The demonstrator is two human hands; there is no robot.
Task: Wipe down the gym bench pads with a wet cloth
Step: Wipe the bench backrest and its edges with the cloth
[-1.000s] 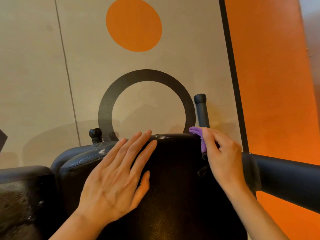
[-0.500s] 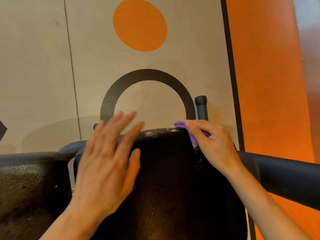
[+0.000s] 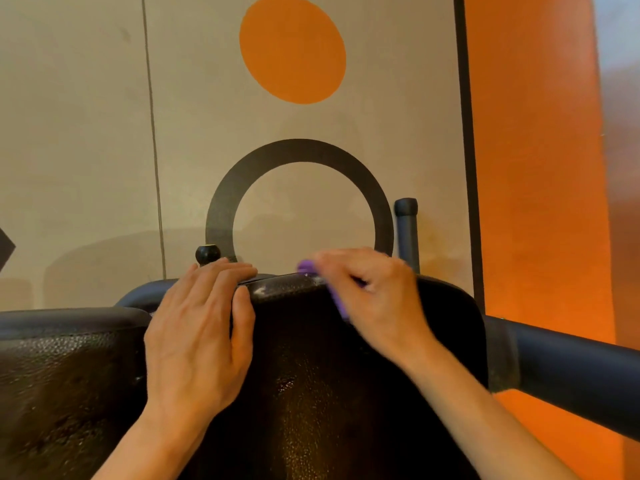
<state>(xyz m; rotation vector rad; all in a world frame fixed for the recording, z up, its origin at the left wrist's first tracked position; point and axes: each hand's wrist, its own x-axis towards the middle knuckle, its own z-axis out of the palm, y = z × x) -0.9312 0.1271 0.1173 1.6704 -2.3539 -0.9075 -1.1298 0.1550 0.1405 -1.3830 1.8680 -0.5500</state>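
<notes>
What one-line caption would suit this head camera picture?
Right hand wipes a purple cloth along the top of a black textured bench pad while the left hand rests flat on it.

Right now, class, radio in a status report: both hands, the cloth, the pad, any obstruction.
Left hand flat on black bench pad, fingers over its top edge. Right hand grips purple cloth at pad's top edge. Nothing in the way.

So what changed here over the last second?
The right hand slid the purple cloth leftward along the top edge of the black pad, keeping its grip. The left hand shifted to the pad's upper left corner, fingers over the edge. The upright handle stayed put.
</notes>
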